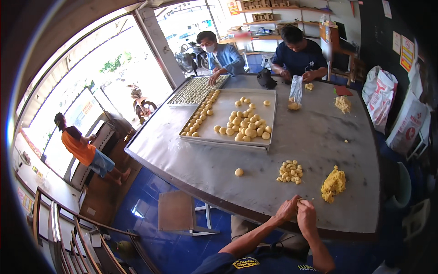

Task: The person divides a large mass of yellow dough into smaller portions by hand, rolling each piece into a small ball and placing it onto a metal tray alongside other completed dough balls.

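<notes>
At the near edge of the metal table, my left hand and my right hand meet with fingers closed. Whatever is between the fingertips is mostly hidden; a small brownish or yellowish bit shows there. Just beyond them lies a cluster of small yellow dough pieces. A crumbly yellow mass of dough or filling sits to the right of my hands. One smooth round dough ball rests alone to the left.
A large tray holds many dough balls; a second tray stands behind it. Two co-workers work across the table. Also there: a clear bag, crumbs, a stool, sacks, and a person in orange.
</notes>
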Tool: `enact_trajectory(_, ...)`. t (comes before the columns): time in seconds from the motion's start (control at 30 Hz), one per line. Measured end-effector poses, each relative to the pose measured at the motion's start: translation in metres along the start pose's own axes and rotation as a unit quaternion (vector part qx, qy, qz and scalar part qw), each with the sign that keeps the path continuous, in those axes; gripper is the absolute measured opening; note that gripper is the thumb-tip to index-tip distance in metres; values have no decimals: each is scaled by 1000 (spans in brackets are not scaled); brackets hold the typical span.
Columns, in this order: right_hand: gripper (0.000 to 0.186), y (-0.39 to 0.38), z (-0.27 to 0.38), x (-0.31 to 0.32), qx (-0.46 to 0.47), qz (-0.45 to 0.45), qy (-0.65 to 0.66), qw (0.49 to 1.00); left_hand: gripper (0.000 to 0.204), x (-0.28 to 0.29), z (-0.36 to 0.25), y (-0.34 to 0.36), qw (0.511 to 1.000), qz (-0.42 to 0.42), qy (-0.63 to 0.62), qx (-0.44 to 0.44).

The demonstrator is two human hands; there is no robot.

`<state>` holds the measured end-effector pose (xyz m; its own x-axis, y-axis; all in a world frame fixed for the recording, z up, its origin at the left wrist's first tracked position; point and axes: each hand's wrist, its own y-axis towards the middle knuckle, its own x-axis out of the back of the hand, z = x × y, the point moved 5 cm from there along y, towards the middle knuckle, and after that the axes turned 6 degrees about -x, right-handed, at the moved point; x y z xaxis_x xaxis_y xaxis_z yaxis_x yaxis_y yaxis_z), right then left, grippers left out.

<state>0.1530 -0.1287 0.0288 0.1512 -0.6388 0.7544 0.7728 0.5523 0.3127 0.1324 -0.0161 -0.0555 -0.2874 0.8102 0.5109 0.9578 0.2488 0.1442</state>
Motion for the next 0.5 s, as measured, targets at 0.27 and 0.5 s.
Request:
enact_trajectory(0.27, 25, 5, 0, 0, 57, 0, -37, 998, 32, 4, -5, 1, 999, -7, -46, -27)
enact_trajectory(0.5, 42, 22, -54, -1, -201, 101, 273, 935, 29, 17, -8, 2, 996, -10, -83, -19)
